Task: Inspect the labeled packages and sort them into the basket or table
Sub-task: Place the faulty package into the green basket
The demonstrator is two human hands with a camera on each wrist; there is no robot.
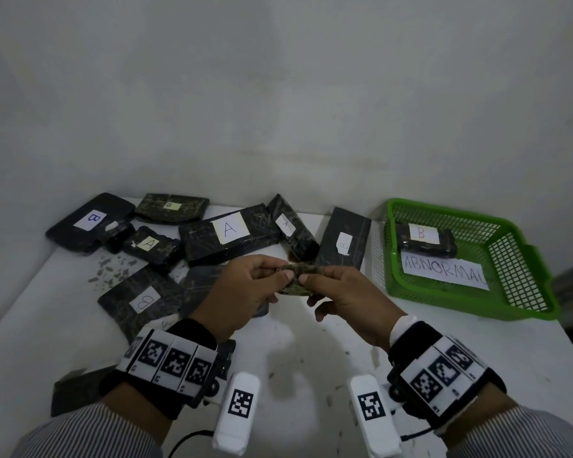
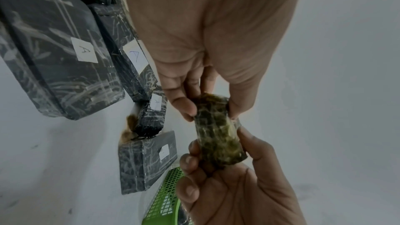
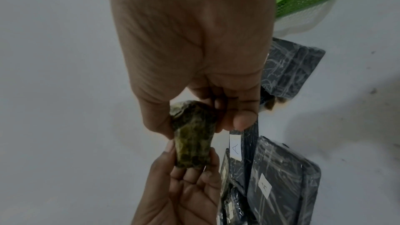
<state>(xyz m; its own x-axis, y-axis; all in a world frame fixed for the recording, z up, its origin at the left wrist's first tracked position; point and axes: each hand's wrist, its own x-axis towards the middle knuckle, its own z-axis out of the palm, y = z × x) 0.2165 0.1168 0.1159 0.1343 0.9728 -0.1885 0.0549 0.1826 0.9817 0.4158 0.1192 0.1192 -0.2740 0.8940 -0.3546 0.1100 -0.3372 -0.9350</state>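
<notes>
Package point(image 1: 296, 279), small and wrapped in mottled green-brown film, sits above the near middle of the table point(image 1: 30, 325), held between both my hands. My left hand point(image 1: 245, 292) pinches its left end with thumb and curled fingers; my right hand point(image 1: 338, 295) pinches the right end the same way, its lower fingers loosely curled below. I can't make out a label on it. Behind my hands I count at least nine dark packages lying on the table, with A or B labels on most of them. At far right I see one green basket point(image 1: 516, 279), with one B package point(image 1: 425, 239) inside and an "ABNORMAL" sheet point(image 1: 444, 271) in front of it.
</notes>
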